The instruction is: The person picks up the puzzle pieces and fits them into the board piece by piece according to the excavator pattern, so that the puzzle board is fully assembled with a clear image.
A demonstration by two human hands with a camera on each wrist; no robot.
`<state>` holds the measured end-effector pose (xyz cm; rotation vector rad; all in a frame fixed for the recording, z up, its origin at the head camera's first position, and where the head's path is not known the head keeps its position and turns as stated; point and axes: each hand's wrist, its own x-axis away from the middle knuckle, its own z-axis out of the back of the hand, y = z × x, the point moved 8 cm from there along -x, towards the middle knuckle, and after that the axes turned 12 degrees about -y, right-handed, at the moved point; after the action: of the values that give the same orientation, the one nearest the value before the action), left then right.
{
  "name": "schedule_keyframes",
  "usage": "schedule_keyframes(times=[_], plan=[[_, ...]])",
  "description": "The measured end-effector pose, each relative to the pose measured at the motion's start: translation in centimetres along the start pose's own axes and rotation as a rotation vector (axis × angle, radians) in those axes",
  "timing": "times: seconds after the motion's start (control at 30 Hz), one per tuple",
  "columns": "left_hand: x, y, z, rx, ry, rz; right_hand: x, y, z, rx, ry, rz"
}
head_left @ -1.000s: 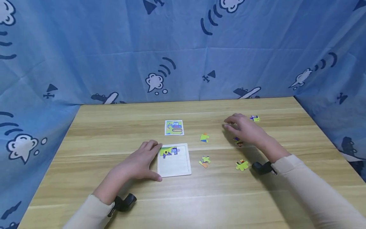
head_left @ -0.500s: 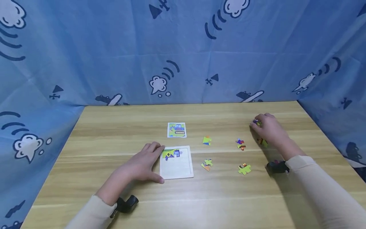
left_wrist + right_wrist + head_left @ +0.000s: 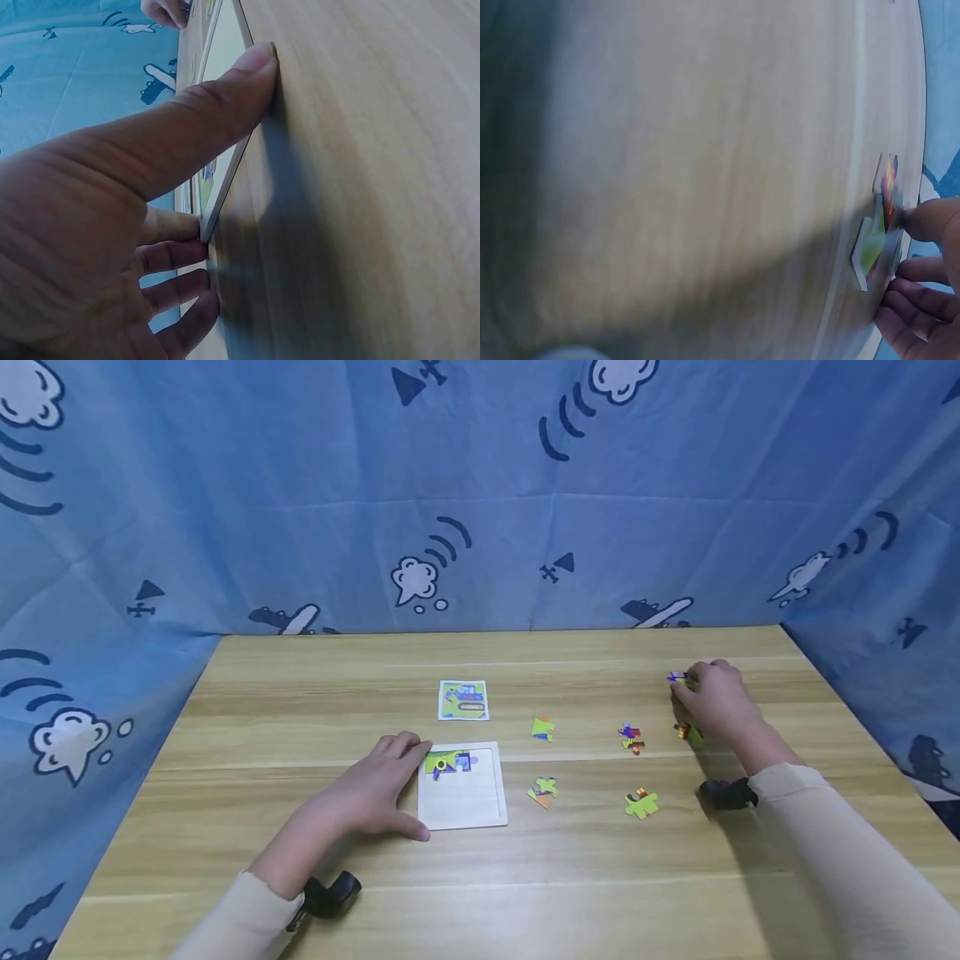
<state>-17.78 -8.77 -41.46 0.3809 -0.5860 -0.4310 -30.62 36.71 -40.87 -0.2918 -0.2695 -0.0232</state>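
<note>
White tray (image 3: pixel 463 802) on wood table (image 3: pixel 600 885), all locs rel. to tray. Contents: joined puzzle pcs (image 3: pixel 450 763), green/blue-purple, sitting in far-L corner along far rim; white floor showing across the rest.

L hand (image 3: pixel 375 789) at tray's L edge: thumb at near-L corner, fingertips at far-L corner, fingers extended, bracing rather than clenched.

R hand (image 3: pixel 716 703) well R & beyond tray, thumb + index bent at green/purple pc (image 3: pixel 677 677); can't tell if pinched or just touched. Green/red pcs (image 3: pixel 690 735) just nearer, under wrist side.

Other loose pcs, all R of tray: green/blue pc (image 3: pixel 542 729) near far-R corner; green/orange pcs (image 3: pixel 543 792) near R edge; multicolour pcs (image 3: pixel 631 737) and green pcs (image 3: pixel 641 804) farther R. Digger card (image 3: pixel 463 701) just beyond tray.
</note>
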Motion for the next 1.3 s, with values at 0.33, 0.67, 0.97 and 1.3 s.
schedule_keyframes(times=[0.33, 0.67, 0.97, 1.3], plan=[[0.3, -0.3, -0.1, -0.01, 0.006, 0.011, -0.4, -0.8, 0.2, 0.01, 0.023, 0.058], [0.1, -0.3, -0.2, -0.011, 0.003, 0.001, -0.3, -0.6, 0.2, -0.043, 0.002, 0.03], [0.1, -0.2, -0.1, -0.018, -0.003, 0.003, 0.8, -5.3, 0.4, -0.003, 0.023, 0.207], [0.0, 0.0, 0.0, -0.032, -0.008, 0.003, 3.6, -12.7, -1.6, 0.007, -0.018, 0.473]])
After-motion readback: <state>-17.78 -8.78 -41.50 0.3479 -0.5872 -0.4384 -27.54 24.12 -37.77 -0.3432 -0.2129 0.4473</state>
